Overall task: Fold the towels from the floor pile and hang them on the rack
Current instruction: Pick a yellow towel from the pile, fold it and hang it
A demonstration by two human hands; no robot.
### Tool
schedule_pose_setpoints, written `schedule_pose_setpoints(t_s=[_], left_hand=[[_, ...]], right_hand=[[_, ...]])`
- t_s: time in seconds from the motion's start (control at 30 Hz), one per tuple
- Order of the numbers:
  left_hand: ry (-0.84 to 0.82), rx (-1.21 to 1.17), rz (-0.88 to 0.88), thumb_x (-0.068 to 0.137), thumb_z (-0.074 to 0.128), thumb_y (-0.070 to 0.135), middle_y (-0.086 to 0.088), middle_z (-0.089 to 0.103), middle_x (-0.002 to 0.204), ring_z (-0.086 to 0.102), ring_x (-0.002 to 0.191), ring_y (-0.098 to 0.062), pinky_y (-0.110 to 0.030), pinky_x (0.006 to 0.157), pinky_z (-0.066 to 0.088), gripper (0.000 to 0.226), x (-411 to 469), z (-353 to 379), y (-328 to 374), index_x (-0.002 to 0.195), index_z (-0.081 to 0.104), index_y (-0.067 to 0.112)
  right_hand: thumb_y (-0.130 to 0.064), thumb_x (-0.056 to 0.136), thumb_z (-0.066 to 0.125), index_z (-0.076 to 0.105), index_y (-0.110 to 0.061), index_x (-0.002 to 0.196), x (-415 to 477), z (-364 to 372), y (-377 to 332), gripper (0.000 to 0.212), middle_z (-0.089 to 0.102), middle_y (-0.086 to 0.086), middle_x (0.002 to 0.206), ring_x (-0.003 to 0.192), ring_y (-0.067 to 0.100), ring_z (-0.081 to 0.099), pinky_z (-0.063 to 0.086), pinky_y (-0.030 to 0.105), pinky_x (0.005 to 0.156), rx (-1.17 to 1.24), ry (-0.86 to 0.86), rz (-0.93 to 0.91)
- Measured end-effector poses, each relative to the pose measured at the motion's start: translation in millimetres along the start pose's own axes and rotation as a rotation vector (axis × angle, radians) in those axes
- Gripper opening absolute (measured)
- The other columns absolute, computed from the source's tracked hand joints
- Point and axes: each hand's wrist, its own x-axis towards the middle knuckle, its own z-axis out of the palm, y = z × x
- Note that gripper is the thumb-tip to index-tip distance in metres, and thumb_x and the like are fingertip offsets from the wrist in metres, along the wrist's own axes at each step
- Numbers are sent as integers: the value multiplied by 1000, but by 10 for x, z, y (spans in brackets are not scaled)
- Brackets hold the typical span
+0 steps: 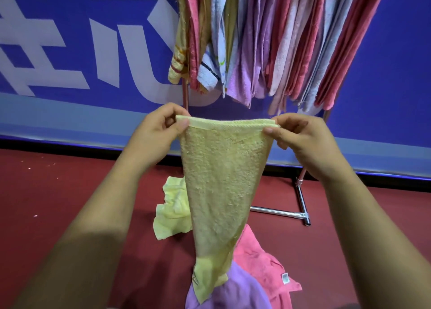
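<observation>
- A blue banner (70, 51) with large white characters fills the upper left of the frame, behind a dark red floor (58, 192).
- The left hand (156, 133), left of centre, pinches the top left corner of a yellow terry towel (221, 180) between thumb and curled fingers.
- A pale yellow towel (172, 213) lies crumpled on the floor below that hand, partly behind the held towel.
- The yellow terry towel hangs in the centre of the frame, its doubled top edge stretched level between both hands, narrowing toward the bottom of the frame.
- A purple towel (238, 290) and a pink towel (263, 259) lie heaped at lower centre, under the hanging end.
- Many hung towels (279, 40), pink, lilac, yellow and blue, crowd the top centre and right.
- The right hand (300, 138) pinches the top right corner the same way.
- The metal rack (279, 211) shows its chrome foot on the floor at right.
</observation>
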Motion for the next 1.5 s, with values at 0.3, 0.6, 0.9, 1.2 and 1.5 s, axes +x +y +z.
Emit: schedule_pose_setpoints(t_s=[0.3, 0.6, 0.9, 1.2, 1.5], left_hand=[[-205, 41, 40, 97, 58, 11, -23, 61, 90, 55, 83, -20, -39, 81, 47, 25, -22, -16, 19, 98, 69, 34], [-450, -37, -48, 87, 60, 13, -21, 56, 85, 49, 74, -23, -35, 68, 44, 19, -169, 44, 196, 91, 74, 26], [-623, -37, -140, 97, 47, -12, 3, 77, 95, 73, 94, -11, -15, 82, 52, 39, -215, 214, 291, 115, 68, 16], [-413, 16, 43, 92, 58, -1, 1, 74, 87, 70, 84, -18, -36, 85, 58, 29, -216, 254, 333, 99, 77, 21], [-578, -78, 327, 95, 61, 13, -5, 54, 143, 38, 144, -15, -30, 116, 31, 5, -207, 258, 368, 97, 64, 10]], right_hand=[[-22, 79, 81, 73, -8, 85, 33, -68, 93, 17, 59, 10, 69, 60, 21, 42, 35, 28, 57, 190, 74, 27], [-13, 87, 76, 73, -9, 85, 11, -55, 187, 5, 54, 14, 71, 67, 25, 39, 35, 30, 57, 82, 123, 106], [-18, 89, 76, 73, -4, 88, 21, -49, 224, 15, 53, 10, 65, 63, 24, 41, 38, 31, 56, 50, 209, 131], [-17, 89, 75, 70, 3, 92, -10, -18, 239, 21, 57, 12, 71, 66, 25, 42, 39, 30, 56, 83, 185, 139], [-13, 90, 73, 69, 3, 94, -12, 99, 230, 17, 57, 17, 79, 62, 20, 43, 38, 28, 55, 140, 87, 155]])
